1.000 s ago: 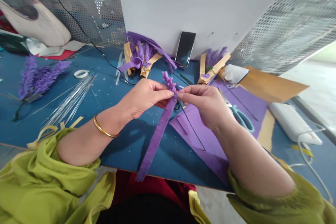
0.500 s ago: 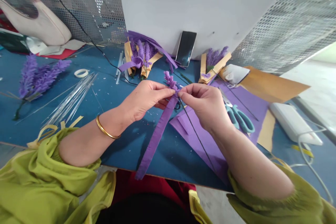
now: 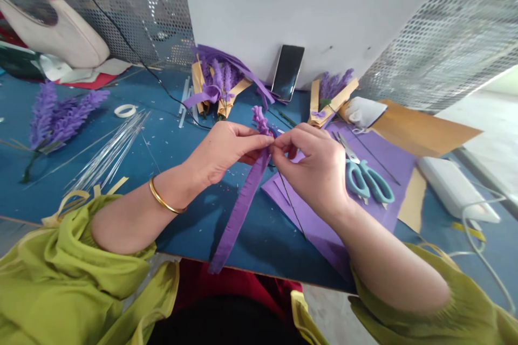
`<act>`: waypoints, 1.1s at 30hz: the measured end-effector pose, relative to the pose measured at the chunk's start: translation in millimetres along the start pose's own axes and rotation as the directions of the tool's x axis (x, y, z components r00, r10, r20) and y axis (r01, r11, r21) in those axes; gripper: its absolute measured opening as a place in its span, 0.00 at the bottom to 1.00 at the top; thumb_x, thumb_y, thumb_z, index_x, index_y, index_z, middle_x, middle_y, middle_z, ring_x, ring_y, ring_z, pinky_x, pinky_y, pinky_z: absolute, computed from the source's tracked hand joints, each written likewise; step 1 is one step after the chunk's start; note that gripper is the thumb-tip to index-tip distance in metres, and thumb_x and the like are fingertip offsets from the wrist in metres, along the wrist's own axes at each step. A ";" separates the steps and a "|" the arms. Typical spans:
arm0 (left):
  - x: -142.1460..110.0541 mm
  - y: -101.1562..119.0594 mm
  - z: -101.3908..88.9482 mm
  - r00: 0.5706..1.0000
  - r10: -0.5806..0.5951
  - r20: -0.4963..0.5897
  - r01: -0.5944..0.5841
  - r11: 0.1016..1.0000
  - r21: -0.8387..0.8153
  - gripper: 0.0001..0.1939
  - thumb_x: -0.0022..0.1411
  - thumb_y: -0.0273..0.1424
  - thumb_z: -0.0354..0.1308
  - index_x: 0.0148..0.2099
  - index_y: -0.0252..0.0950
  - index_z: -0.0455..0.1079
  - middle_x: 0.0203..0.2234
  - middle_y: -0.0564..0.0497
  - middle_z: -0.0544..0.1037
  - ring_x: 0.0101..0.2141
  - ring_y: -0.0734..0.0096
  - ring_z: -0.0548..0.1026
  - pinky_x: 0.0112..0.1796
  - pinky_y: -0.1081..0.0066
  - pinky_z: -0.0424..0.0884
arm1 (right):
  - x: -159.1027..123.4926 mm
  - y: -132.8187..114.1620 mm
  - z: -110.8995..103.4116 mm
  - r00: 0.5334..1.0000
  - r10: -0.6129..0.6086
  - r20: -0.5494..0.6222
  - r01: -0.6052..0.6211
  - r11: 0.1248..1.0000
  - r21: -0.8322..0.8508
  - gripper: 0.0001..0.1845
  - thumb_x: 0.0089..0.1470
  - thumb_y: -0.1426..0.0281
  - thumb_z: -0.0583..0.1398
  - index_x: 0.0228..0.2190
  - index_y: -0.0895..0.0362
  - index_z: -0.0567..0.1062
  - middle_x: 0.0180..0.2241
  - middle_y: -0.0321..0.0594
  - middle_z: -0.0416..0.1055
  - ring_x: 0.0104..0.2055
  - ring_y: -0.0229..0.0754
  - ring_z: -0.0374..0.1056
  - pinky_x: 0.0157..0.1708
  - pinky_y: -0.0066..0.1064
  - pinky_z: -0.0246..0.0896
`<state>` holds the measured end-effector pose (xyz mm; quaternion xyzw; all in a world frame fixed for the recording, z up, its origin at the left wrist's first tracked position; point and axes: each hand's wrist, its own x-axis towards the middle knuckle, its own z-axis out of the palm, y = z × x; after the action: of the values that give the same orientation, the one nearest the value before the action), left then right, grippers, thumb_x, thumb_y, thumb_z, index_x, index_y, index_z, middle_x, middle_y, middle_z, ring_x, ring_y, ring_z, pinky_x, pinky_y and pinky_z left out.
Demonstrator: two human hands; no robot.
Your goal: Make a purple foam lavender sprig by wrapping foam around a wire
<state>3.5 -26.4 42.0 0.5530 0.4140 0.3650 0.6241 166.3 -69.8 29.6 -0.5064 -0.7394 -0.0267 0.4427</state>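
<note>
My left hand [image 3: 234, 152] pinches a purple paper lavender flower [image 3: 259, 118] just below its curled tip, thumb and fingers closed. A long fringed purple paper strip [image 3: 242, 210] hangs from the pinch toward the table's front edge. My right hand [image 3: 313, 164] is closed too, its thumb and forefinger meeting the flower's base beside my left fingertips. From under the right fingers a thin dark stem [image 3: 293, 206] slants down toward me. What exactly lies between the right fingertips is hidden. Teal-handled scissors [image 3: 369, 180] lie right of my right hand, on purple paper [image 3: 299, 221].
Wrapped lavender bunches [image 3: 218, 86] and a phone [image 3: 288, 73] stand at the back. Leftward lie a lavender bunch [image 3: 60, 118], a tape roll [image 3: 125, 111] and silver wires [image 3: 109, 156]. A white power bank [image 3: 457, 188] with a cable lies at the right.
My right hand has turned a little at the flower's base. The stem has swung, its lower end now further left. My left hand stays nearly in place.
</note>
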 end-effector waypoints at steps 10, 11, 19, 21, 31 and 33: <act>1.2 1.8 -2.9 1.000 -0.026 -0.013 0.026 1.000 0.006 0.05 0.51 0.31 0.67 0.27 0.35 0.78 0.24 0.52 0.80 0.28 0.73 0.76 0.36 0.70 0.72 | 6.0 2.0 -9.7 0.949 0.285 0.132 -0.311 0.912 0.266 0.05 0.52 0.72 0.63 0.26 0.55 0.79 0.26 0.35 0.74 0.28 0.38 0.66 0.31 0.32 0.59; 1.1 2.1 -3.7 1.000 -0.026 -0.004 0.026 1.000 0.003 0.04 0.51 0.31 0.67 0.28 0.35 0.78 0.26 0.51 0.80 0.29 0.72 0.77 0.36 0.70 0.72 | 7.6 4.7 -11.2 0.920 0.351 0.173 -0.390 0.863 0.322 0.04 0.51 0.71 0.64 0.26 0.55 0.79 0.26 0.36 0.74 0.28 0.38 0.66 0.30 0.32 0.58; 1.8 1.0 -7.1 0.998 0.040 0.047 -0.041 0.999 0.013 0.08 0.51 0.31 0.68 0.36 0.36 0.81 0.30 0.50 0.82 0.34 0.70 0.77 0.39 0.68 0.73 | 11.7 19.8 -10.4 0.784 0.425 0.452 -0.620 0.579 0.530 0.09 0.46 0.64 0.69 0.24 0.56 0.80 0.22 0.35 0.71 0.27 0.36 0.63 0.29 0.31 0.58; 1.7 1.1 -7.4 0.997 0.060 0.054 -0.062 0.998 0.023 0.09 0.51 0.31 0.68 0.38 0.36 0.81 0.31 0.49 0.82 0.34 0.70 0.77 0.39 0.67 0.73 | 11.6 20.2 -9.9 0.779 0.423 0.463 -0.626 0.563 0.540 0.09 0.45 0.63 0.70 0.24 0.57 0.80 0.23 0.35 0.72 0.27 0.35 0.63 0.30 0.30 0.59; 1.5 1.0 -4.6 0.968 0.239 0.070 -0.247 0.957 0.153 0.08 0.54 0.29 0.67 0.39 0.36 0.81 0.33 0.50 0.82 0.37 0.68 0.78 0.42 0.67 0.73 | 12.5 20.5 -9.2 0.748 0.418 0.515 -0.662 0.513 0.546 0.12 0.42 0.62 0.72 0.23 0.57 0.80 0.22 0.35 0.72 0.26 0.35 0.63 0.30 0.31 0.60; 1.4 1.0 -4.3 0.964 0.253 0.078 -0.263 0.950 0.171 0.09 0.54 0.29 0.67 0.39 0.36 0.81 0.34 0.50 0.82 0.38 0.67 0.78 0.42 0.67 0.73 | 12.4 19.7 -8.9 0.734 0.426 0.528 -0.678 0.489 0.549 0.12 0.41 0.63 0.72 0.23 0.58 0.80 0.22 0.35 0.72 0.26 0.35 0.63 0.30 0.31 0.60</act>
<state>0.1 -23.3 42.6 0.6663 0.3521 0.3890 0.5298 186.0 -55.6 35.5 -0.5033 -0.5441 0.4900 0.4589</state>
